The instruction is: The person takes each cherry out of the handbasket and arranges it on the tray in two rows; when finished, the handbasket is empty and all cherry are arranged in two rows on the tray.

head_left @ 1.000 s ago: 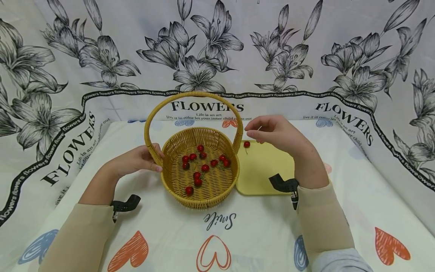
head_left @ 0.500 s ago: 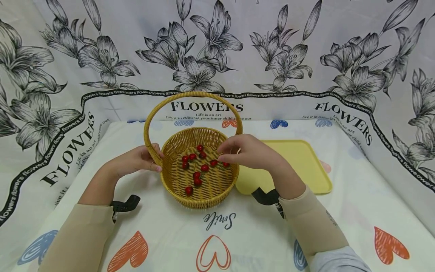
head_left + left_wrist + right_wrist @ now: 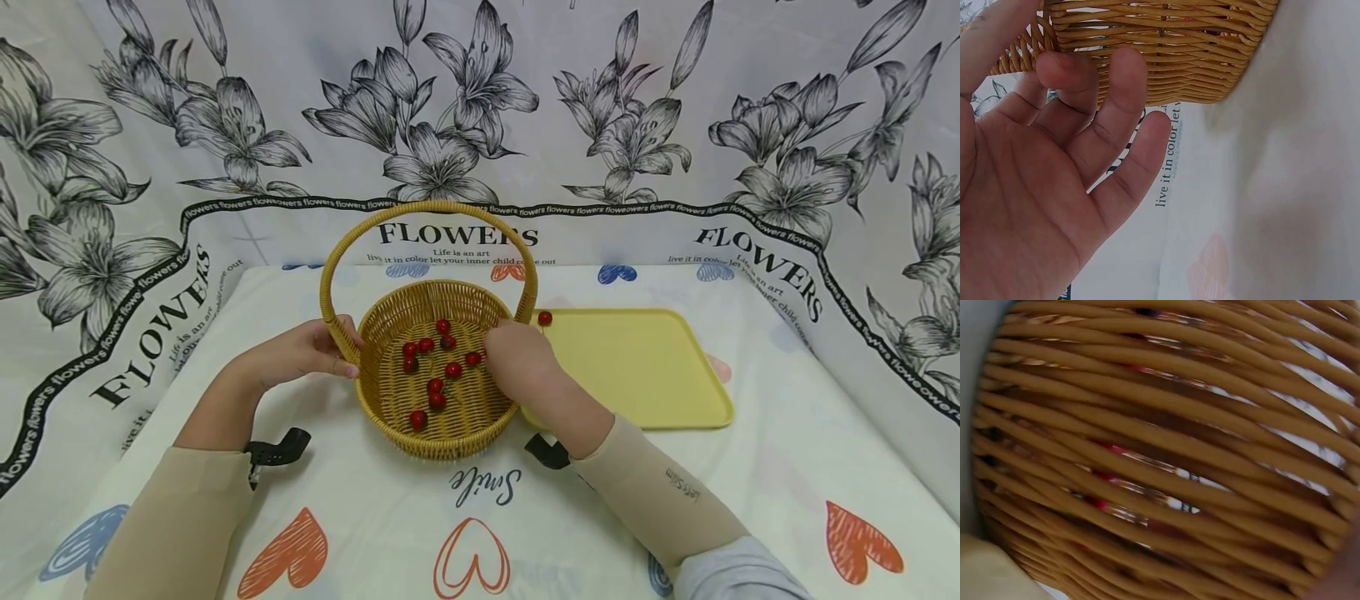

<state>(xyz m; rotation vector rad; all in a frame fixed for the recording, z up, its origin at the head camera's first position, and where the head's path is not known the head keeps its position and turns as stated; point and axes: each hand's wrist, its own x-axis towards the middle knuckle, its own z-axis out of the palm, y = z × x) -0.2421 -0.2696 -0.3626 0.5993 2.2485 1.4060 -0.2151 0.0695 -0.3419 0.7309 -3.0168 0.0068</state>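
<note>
A round wicker basket point(image 3: 442, 446) with a tall arched handle stands mid-table, several red cherries point(image 3: 453, 371) scattered on its floor. My left hand point(image 3: 303, 358) holds its left side, thumb and fingers at the foot of the handle; in the left wrist view that hand's other fingers point(image 3: 1129, 87) extend beside the weave point(image 3: 1166, 56). My right hand point(image 3: 525, 367) reaches over the right rim into the basket, back of the hand upward. Its fingers are hidden, as are the cherries beneath it. Woven side strands point(image 3: 1160, 437) fill the right wrist view.
A yellow tray point(image 3: 637, 367) lies to the right of the basket, its left edge close to the rim. One cherry point(image 3: 545, 318) with a stem sits at the tray's back left corner. A white patterned cloth point(image 3: 360, 525) covers the table; a flowered curtain point(image 3: 540, 108) hangs behind.
My right hand has moved left and down from above the tray into the basket's right side, covering the cherries there. The left hand and basket have stayed put.
</note>
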